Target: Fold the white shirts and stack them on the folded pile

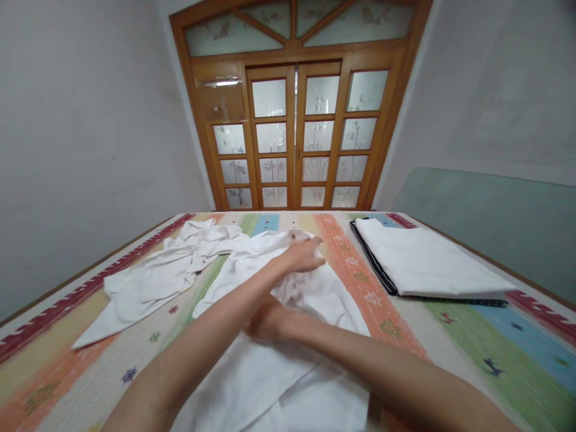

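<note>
A white cloth garment [252, 384], probably a shirt, lies spread and partly bunched along the middle of the table. My arms cross over it, the left above the right. My left hand [306, 254] is over the garment's far right part, with fingers stretched apart to the right and slightly blurred. Closer to me, my right hand [266, 318] is curled into the gathered fabric near the middle; its fingertips are hidden. A second white garment [157, 273] lies crumpled to the left. On the right is a folded white cloth [418, 258] with a black edge showing beneath it.
A striped, patterned tablecloth [396, 345] in several colours covers the table. Beyond its far edge stand wooden doors [294, 132] with glass panes. Pale walls [90, 120] rise on both sides, and a pale green panel [490, 222] stands along the right.
</note>
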Motion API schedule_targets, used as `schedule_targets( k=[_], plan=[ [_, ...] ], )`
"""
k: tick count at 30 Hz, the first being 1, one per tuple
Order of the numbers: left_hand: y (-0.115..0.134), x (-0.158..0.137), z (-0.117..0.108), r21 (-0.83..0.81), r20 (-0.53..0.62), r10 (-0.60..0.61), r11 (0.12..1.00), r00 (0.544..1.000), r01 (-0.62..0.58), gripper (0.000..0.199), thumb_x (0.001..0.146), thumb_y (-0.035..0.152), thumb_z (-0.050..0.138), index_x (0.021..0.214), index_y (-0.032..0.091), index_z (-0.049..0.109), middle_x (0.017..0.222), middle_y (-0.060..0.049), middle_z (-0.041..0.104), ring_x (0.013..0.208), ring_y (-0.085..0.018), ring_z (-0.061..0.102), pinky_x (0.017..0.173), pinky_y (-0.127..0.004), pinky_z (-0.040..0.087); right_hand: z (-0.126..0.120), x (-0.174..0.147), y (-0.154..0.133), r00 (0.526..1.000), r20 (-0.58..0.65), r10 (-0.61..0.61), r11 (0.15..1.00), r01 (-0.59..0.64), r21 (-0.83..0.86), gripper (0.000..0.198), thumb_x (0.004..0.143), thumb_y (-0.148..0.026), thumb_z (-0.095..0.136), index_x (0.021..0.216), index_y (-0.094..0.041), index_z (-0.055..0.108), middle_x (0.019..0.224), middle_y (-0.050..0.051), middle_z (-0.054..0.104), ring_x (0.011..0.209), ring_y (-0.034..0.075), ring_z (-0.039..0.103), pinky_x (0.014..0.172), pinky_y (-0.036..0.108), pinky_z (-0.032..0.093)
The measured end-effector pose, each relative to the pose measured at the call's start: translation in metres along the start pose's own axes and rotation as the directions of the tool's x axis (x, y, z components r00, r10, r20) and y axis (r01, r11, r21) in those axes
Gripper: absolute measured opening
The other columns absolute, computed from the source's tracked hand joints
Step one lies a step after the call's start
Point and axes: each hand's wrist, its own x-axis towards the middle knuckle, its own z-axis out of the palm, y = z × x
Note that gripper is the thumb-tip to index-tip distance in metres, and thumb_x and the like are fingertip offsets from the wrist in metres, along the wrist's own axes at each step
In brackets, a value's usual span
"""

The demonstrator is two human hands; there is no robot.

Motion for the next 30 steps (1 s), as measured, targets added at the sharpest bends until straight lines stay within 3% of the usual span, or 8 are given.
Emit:
schedule_targets(
  k=[3, 5, 9, 12, 14, 20, 24, 30],
  plan=[
    [-0.008, -0.004, 0.005, -0.199, 0.385, 0.129, 0.979, 0.914, -0.055, 0.08, 0.068, 0.032, 0.075, 0.14, 0.016, 0.044, 0.105, -0.009, 0.073, 0.097, -0.025, 0.067, 0.09, -0.035, 0.048, -0.011, -0.018, -0.015, 0.999, 0.025, -0.047, 0.985, 0.05, -0.164, 0.029, 0.077, -0.028, 0.063, 0.104, -0.03, 0.075, 0.096, 0.004, 0.076, 0.09, 0.028, 0.068, 0.089, 0.04, 0.046],
    [-0.021, -0.011, 0.0, -0.325, 0.386, 0.173, 0.945, 0.906, -0.042, 0.063, 0.074, 0.038, 0.07, 0.131, 0.017, 0.055, 0.086, -0.005, 0.075, 0.08, -0.02, 0.07, 0.079, -0.03, 0.051, -0.031, -0.03, -0.024, 0.998, 0.069, 0.008, 0.966, 0.01, -0.259, 0.028, 0.079, -0.03, 0.06, 0.104, -0.028, 0.074, 0.099, 0.008, 0.075, 0.083, 0.027, 0.068, 0.081, 0.04, 0.047],
    [-0.071, -0.024, -0.023, -0.358, -0.062, -0.163, 0.925, 0.985, 0.131, 0.035, 0.086, 0.04, 0.051, 0.09, 0.012, 0.07, 0.064, -0.005, 0.069, 0.056, -0.016, 0.065, 0.062, -0.027, 0.05, -0.075, -0.041, -0.024, 0.989, 0.109, 0.104, 0.9, -0.047, -0.434, 0.025, 0.086, -0.029, 0.05, 0.082, -0.021, 0.074, 0.081, 0.01, 0.074, 0.072, 0.023, 0.066, 0.069, 0.035, 0.047],
    [-0.121, -0.036, -0.037, -0.174, -0.424, -0.438, 0.898, 0.793, 0.404, 0.021, 0.082, 0.025, 0.051, 0.09, 0.015, 0.068, 0.082, -0.007, 0.073, 0.08, -0.019, 0.069, 0.076, -0.029, 0.05, -0.096, -0.036, -0.004, 0.992, -0.067, 0.112, 0.866, -0.13, -0.482, 0.025, 0.089, -0.028, 0.049, 0.092, -0.02, 0.071, 0.098, 0.012, 0.073, 0.092, 0.026, 0.064, 0.079, 0.036, 0.048],
    [-0.151, -0.048, -0.039, -0.094, -0.472, -0.533, 0.822, 0.702, 0.561, 0.029, 0.077, 0.018, 0.055, 0.103, 0.014, 0.064, 0.101, -0.011, 0.073, 0.099, -0.022, 0.067, 0.087, -0.032, 0.048, -0.104, -0.032, 0.018, 0.975, -0.181, 0.129, 0.852, -0.202, -0.484, 0.028, 0.088, -0.026, 0.051, 0.11, -0.021, 0.068, 0.126, 0.012, 0.064, 0.114, 0.029, 0.055, 0.09, 0.04, 0.046],
    [-0.19, -0.079, -0.023, -0.23, -0.296, -0.707, 0.705, 0.642, 0.671, 0.06, 0.072, 0.027, 0.069, 0.126, 0.011, 0.049, 0.127, -0.021, 0.061, 0.114, -0.027, 0.062, 0.091, -0.033, 0.047, -0.095, -0.033, 0.079, 0.877, -0.14, 0.46, 0.778, -0.474, -0.412, 0.06, 0.088, -0.048, 0.057, 0.137, -0.014, 0.049, 0.147, 0.022, 0.042, 0.135, 0.04, 0.038, 0.108, 0.055, 0.028],
    [-0.188, -0.076, -0.02, -0.533, -0.226, -0.796, 0.583, 0.561, 0.613, 0.072, 0.057, 0.022, 0.081, 0.123, 0.012, 0.053, 0.131, -0.02, 0.059, 0.113, -0.027, 0.062, 0.087, -0.029, 0.048, -0.092, -0.032, 0.094, 0.893, -0.112, 0.435, 0.784, -0.437, -0.442, 0.053, 0.094, -0.046, 0.048, 0.136, -0.014, 0.049, 0.144, 0.019, 0.047, 0.138, 0.034, 0.036, 0.109, 0.045, 0.028],
    [-0.17, -0.067, -0.024, -0.743, -0.075, -0.842, 0.404, 0.534, 0.534, 0.032, 0.058, 0.033, 0.08, 0.075, 0.01, 0.065, 0.076, -0.014, 0.072, 0.071, -0.028, 0.068, 0.061, -0.034, 0.051, -0.101, -0.023, 0.099, 0.913, -0.07, 0.402, 0.817, -0.392, -0.422, 0.048, 0.091, -0.046, 0.053, 0.127, -0.015, 0.056, 0.126, 0.016, 0.061, 0.115, 0.028, 0.058, 0.094, 0.036, 0.041]
  ],
)
